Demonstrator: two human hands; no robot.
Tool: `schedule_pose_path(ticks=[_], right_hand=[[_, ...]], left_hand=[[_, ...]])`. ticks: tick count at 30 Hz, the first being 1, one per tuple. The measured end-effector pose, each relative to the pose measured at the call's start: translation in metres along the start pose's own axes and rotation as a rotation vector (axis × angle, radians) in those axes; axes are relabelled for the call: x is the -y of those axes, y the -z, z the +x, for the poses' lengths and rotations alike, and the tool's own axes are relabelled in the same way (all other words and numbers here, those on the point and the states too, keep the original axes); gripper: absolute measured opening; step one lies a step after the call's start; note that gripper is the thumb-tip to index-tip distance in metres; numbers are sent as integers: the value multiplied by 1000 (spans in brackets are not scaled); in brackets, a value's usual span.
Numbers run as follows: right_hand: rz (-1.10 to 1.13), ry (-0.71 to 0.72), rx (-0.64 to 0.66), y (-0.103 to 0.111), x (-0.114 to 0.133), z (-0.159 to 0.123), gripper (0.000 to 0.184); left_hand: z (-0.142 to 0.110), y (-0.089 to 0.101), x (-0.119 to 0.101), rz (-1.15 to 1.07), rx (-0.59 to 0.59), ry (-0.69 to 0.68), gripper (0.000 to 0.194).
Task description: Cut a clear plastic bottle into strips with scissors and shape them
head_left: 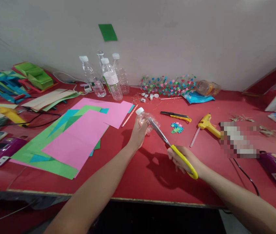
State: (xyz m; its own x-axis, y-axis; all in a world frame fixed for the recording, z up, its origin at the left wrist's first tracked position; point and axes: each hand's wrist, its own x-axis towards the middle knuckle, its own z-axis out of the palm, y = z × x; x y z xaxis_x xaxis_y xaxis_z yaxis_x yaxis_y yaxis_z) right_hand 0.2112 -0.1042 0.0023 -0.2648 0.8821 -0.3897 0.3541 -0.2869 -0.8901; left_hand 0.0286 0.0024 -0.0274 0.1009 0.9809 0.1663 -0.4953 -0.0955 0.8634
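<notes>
My left hand (138, 131) is wrapped round a small clear plastic bottle (145, 118) with a white cap, held tilted above the red table (152, 175). My right hand (180, 159) grips yellow-handled scissors (169, 144); their metal blades point up-left and meet the bottle's side. Both hands are closed on what they hold, near the table's middle.
Pink, green and blue paper sheets (79, 136) lie to the left. Several clear bottles (106, 78) stand at the wall. A yellow utility knife (177, 115), small paper stars (177, 127) and a yellow glue gun (208, 125) lie to the right. Purple devices sit at both sides.
</notes>
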Motion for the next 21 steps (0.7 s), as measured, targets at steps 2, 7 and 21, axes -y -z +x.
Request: schedule_pose_path(ticks=[2,7,21], right_hand=[[5,-7,1,0,0,0,48],[-7,-24,2,0,1,-1,51],[-54,13,-4,5,10,-1,55]], left_hand=[[0,1,0,14,-11,6,37],[1,2,-3,21,17,-9,39],[0,1,-6,177,34,-66,35]])
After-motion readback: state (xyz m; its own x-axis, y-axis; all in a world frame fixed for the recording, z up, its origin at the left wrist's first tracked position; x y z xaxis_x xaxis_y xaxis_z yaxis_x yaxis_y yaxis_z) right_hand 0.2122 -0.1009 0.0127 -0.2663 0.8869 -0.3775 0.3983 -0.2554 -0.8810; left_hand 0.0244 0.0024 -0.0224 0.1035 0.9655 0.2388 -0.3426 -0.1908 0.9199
